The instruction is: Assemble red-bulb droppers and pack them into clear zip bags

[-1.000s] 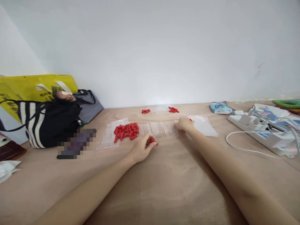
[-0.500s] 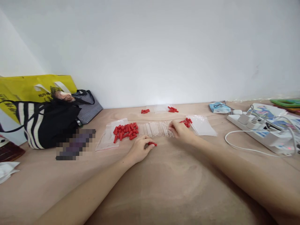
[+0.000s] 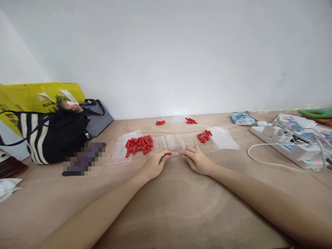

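Note:
My left hand (image 3: 155, 164) is closed on a red rubber dropper bulb (image 3: 168, 154), whose narrow end sticks out to the right. A thin clear dropper tube (image 3: 175, 153) is pinched in my right hand (image 3: 196, 160). It points left and meets the bulb's end; whether it is inside cannot be made out. Just beyond both hands lies a row of clear tubes (image 3: 171, 141). To its left is a large heap of red bulbs (image 3: 137, 142), partly on a clear zip bag (image 3: 118, 155). A smaller heap of red bulbs (image 3: 204, 137) lies to its right.
Against the wall lie two small groups of bulbs (image 3: 191, 121) with tubes between them. Clear bags (image 3: 225, 139), a blue mask pack (image 3: 242, 119) and a power strip (image 3: 285, 145) with cables are on the right. Bags (image 3: 57, 135) and a blurred dark flat object (image 3: 84, 159) stand left.
My right hand has come back from the row of tubes toward my left hand, with a tube in its fingers. My left hand has shifted slightly and turned the bulb toward the right.

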Available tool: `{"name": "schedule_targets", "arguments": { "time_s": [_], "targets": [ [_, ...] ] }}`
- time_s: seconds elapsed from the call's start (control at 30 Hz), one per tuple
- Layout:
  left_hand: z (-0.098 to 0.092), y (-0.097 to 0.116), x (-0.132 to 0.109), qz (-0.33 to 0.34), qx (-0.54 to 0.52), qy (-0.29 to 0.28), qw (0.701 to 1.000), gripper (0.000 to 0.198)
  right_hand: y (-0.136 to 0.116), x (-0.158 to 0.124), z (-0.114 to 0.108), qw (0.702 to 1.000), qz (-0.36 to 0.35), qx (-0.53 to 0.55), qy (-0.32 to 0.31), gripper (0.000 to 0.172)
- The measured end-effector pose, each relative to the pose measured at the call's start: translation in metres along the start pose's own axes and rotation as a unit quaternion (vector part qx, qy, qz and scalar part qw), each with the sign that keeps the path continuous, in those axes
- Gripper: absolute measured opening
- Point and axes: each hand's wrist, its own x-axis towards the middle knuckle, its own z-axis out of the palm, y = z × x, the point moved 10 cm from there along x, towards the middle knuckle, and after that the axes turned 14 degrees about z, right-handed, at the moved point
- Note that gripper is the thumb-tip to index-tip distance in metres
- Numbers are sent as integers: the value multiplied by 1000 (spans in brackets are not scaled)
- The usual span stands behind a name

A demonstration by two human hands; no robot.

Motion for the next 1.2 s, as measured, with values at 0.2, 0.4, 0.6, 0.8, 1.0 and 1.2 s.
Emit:
{"name": "schedule_targets", "arguments": {
  "time_s": [0.2,0.4,0.6,0.8,1.0,1.2],
  "targets": [
    [-1,1,1,-9,-20,3,1000,16,-14,-4,-5,999,-37,6,17,21],
    [-2,7,2,13,-35,10,999,16,-18,-6,-6,998,-55,8,29,19],
    [1,16,3,50,-15,-18,998,16,-16,-6,-7,997,-73,-28,24,23],
    [7,24,3,78,-7,-45,996,18,-19,-6,-7,988,-115,-96,30,31],
    [6,23,3,67,-4,-37,997,19,-22,-8,-7,991,-100,-79,43,25],
    [10,27,3,85,6,-56,995,22,-24,-6,-3,995,-78,-52,14,23]
  ]
}}
